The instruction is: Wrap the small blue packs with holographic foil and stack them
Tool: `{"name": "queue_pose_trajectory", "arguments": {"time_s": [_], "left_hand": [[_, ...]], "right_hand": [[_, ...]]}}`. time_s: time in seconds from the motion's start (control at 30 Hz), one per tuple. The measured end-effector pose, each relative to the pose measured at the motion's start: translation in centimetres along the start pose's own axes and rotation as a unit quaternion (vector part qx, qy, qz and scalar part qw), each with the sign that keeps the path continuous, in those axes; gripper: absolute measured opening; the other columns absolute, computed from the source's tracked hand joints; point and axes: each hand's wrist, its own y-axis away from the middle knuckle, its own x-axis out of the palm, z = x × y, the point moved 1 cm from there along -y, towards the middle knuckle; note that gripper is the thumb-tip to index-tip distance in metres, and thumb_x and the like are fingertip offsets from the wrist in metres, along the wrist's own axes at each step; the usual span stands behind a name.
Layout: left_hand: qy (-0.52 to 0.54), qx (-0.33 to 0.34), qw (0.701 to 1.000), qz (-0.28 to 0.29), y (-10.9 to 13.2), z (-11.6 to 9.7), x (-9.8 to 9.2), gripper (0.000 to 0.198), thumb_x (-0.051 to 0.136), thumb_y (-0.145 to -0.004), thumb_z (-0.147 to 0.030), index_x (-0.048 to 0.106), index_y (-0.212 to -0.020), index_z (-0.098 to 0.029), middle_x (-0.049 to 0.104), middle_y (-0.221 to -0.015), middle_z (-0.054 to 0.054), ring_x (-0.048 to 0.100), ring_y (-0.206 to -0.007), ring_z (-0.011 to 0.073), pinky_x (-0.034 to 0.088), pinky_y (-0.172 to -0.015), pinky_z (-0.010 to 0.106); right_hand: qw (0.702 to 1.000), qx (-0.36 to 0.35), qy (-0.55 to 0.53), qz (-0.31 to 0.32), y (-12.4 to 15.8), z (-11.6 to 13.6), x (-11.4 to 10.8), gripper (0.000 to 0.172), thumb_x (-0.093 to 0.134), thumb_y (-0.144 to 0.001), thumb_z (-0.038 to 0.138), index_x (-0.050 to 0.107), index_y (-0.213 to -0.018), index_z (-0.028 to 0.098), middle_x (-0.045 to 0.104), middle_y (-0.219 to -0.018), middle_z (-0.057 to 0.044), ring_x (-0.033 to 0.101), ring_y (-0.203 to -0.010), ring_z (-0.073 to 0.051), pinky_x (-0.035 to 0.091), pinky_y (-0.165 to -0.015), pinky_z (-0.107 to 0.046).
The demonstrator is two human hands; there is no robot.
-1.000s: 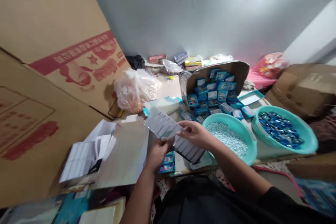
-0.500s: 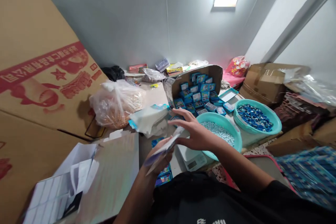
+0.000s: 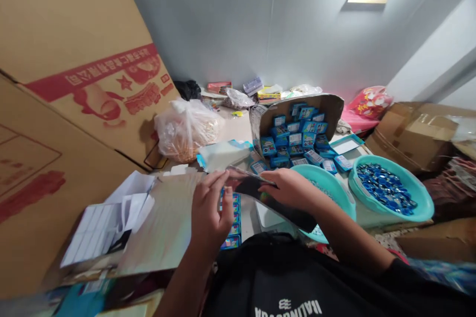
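Note:
A dark, flat, glossy piece (image 3: pixel 260 190) is held between my two hands, tilted down to the right. My left hand (image 3: pixel 213 205) pinches its left end at the fingertips. My right hand (image 3: pixel 288 188) grips it farther right, with fingers wrapped over its upper edge. Under the hands, a column of small blue boxes (image 3: pixel 231 241) lies on the table, partly hidden. To its right sits a white scale (image 3: pixel 268 215), partly covered by the dark piece.
An open carton (image 3: pixel 336 104) holds many blue boxes. Two turquoise basins (image 3: pixel 344 203) stand at the right, one with blue wrapped pieces (image 3: pixel 386 188). A plastic bag (image 3: pixel 186 129), large cartons (image 3: pixel 111 15) and white sheets (image 3: pixel 98 230) are on the left.
The view has turned left. The piece between my hands now shows a dark face instead of a pale one. My left hand has turned upright, and my right hand has closed on the piece.

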Motion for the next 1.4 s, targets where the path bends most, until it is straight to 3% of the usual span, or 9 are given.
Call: {"name": "queue_pose_trajectory", "arguments": {"time_s": [0.1, 0.23, 0.37, 0.53, 0.8, 0.97, 1.17, 1.33, 1.4], "left_hand": [[-0.067, 0.058, 0.995, 0.054, -0.5, -0.5, -0.4, 0.043, 0.06, -0.088, -0.023, 0.054, -0.131, -0.019, 0.058, -0.13, 0.013, 0.049, -0.127, 0.029, 0.037, -0.109, 0.05], [-0.036, 0.067, 0.985, 0.156, 0.4, -0.6, 0.1, 0.021, 0.059, -0.091, -0.023, 0.064, -0.111, -0.022, 0.071, -0.098, 0.004, 0.065, -0.092, 0.0186, 0.045, -0.093, 0.039], [0.0, 0.045, 0.982, 0.184, 3.8, -1.0, 2.1, 0.008, 0.062, -0.09, -0.024, 0.066, -0.095, -0.021, 0.074, -0.086, 0.0, 0.065, -0.08, 0.0166, 0.047, -0.079, 0.034], [-0.035, 0.016, 0.977, 0.212, 8.3, -1.6, 4.6, 0.013, 0.06, -0.09, -0.02, 0.066, -0.101, -0.019, 0.074, -0.088, 0.001, 0.066, -0.08, 0.0184, 0.048, -0.076, 0.035], [-0.07, -0.013, 0.979, 0.192, 10.7, -4.1, 5.8, 0.025, 0.053, -0.093, -0.017, 0.064, -0.115, -0.017, 0.071, -0.103, 0.008, 0.064, -0.094, 0.0195, 0.052, -0.08, 0.034], [-0.073, -0.036, 0.986, 0.143, 12.2, -4.9, 5.9, 0.029, 0.056, -0.092, -0.016, 0.062, -0.12, -0.015, 0.07, -0.105, 0.009, 0.064, -0.097, 0.0193, 0.053, -0.085, 0.033], [-0.13, -0.029, 0.989, 0.07, 12.7, -5.5, 4.4, 0.033, 0.062, -0.087, -0.01, 0.062, -0.118, -0.018, 0.071, -0.107, 0.008, 0.064, -0.102, 0.0199, 0.046, -0.1, 0.042], [-0.16, -0.044, 0.984, 0.058, 12.2, -6.8, 3.7, 0.033, 0.065, -0.086, -0.014, 0.062, -0.119, -0.018, 0.073, -0.104, 0.006, 0.067, -0.097, 0.0175, 0.044, -0.101, 0.04], [-0.176, -0.059, 0.979, 0.079, 11.8, -7.0, 3.6, 0.035, 0.062, -0.088, -0.016, 0.06, -0.123, -0.018, 0.073, -0.105, 0.007, 0.066, -0.099, 0.0186, 0.041, -0.104, 0.042]], "right_hand": [[0.998, -0.048, -0.012, 0.05, 0.3, 0.4, -0.5, 0.019, 0.052, -0.093, 0.031, 0.067, -0.086, 0.02, 0.07, -0.078, -0.003, 0.056, -0.067, -0.013, 0.03, -0.06, -0.023], [0.99, -0.076, 0.006, 0.123, 0.7, 0.3, -1.1, 0.024, 0.05, -0.093, 0.033, 0.068, -0.083, 0.02, 0.07, -0.075, -0.004, 0.054, -0.062, -0.013, 0.029, -0.056, -0.024], [0.977, -0.065, 0.058, 0.196, 0.9, -0.9, 0.0, 0.024, 0.052, -0.089, 0.029, 0.073, -0.084, 0.021, 0.073, -0.079, -0.006, 0.059, -0.065, -0.016, 0.028, -0.055, -0.026], [0.962, -0.059, 0.118, 0.24, 1.6, -3.0, 3.6, 0.027, 0.05, -0.088, 0.028, 0.075, -0.085, 0.019, 0.075, -0.083, -0.01, 0.065, -0.071, -0.02, 0.031, -0.057, -0.027], [0.959, -0.114, 0.111, 0.234, 2.2, -4.1, 6.0, 0.028, 0.047, -0.092, 0.031, 0.074, -0.092, 0.021, 0.076, -0.091, -0.01, 0.07, -0.08, -0.022, 0.035, -0.061, -0.027], [0.958, -0.152, 0.073, 0.231, 2.1, -3.7, 5.8, 0.028, 0.048, -0.093, 0.031, 0.074, -0.095, 0.022, 0.076, -0.092, -0.009, 0.069, -0.08, -0.021, 0.034, -0.061, -0.027], [0.955, -0.166, 0.026, 0.244, 1.7, -4.0, 4.7, 0.019, 0.058, -0.087, 0.028, 0.075, -0.091, 0.021, 0.075, -0.084, -0.006, 0.063, -0.072, -0.016, 0.03, -0.058, -0.024], [0.947, -0.214, 0.014, 0.239, 1.7, -3.8, 4.2, 0.02, 0.056, -0.089, 0.026, 0.074, -0.085, 0.02, 0.073, -0.079, -0.005, 0.059, -0.068, -0.014, 0.028, -0.057, -0.024], [0.944, -0.226, 0.012, 0.239, 1.8, -3.6, 4.2, 0.02, 0.055, -0.09, 0.026, 0.073, -0.085, 0.019, 0.072, -0.078, -0.005, 0.058, -0.067, -0.014, 0.029, -0.057, -0.025]]}}
